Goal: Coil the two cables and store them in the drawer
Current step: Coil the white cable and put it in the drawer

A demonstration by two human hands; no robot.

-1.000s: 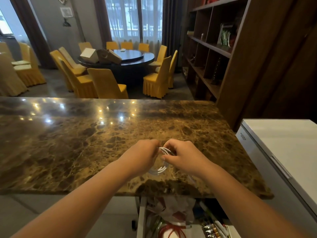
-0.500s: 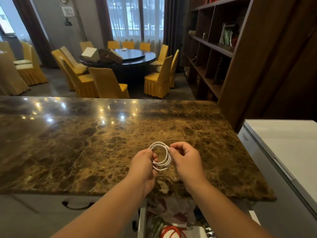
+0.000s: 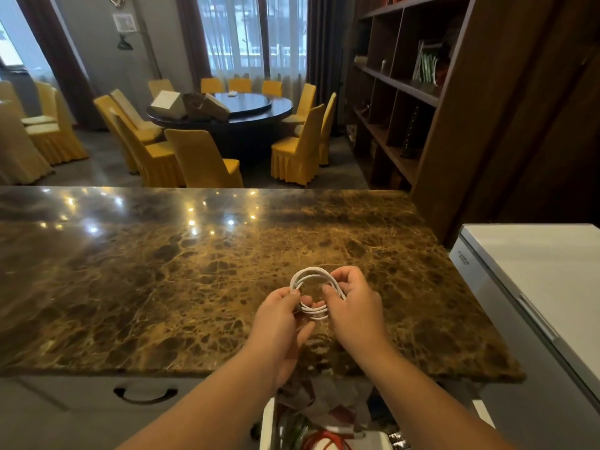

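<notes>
1. You are standing at a brown marble counter [image 3: 162, 287], and behind it a dining room with yellow chairs [image 3: 201, 160] around a round dark table [image 3: 233, 115] is showing.
2. Your left hand [image 3: 279, 326] is pinching the left side of the white cable [image 3: 313, 280] with thumb and fingers curled on it.
3. The white cable is making a round coil of several loops, held just above the counter between both hands.
4. Your right hand [image 3: 352, 306] is gripping the right side of the coil, with fingers closed around the loops.
5. The drawer [image 3: 268, 423] is standing open below the counter edge, under your arms, with red and other items lying inside.
6. A white appliance [image 3: 535, 280] is standing at the right.
</notes>
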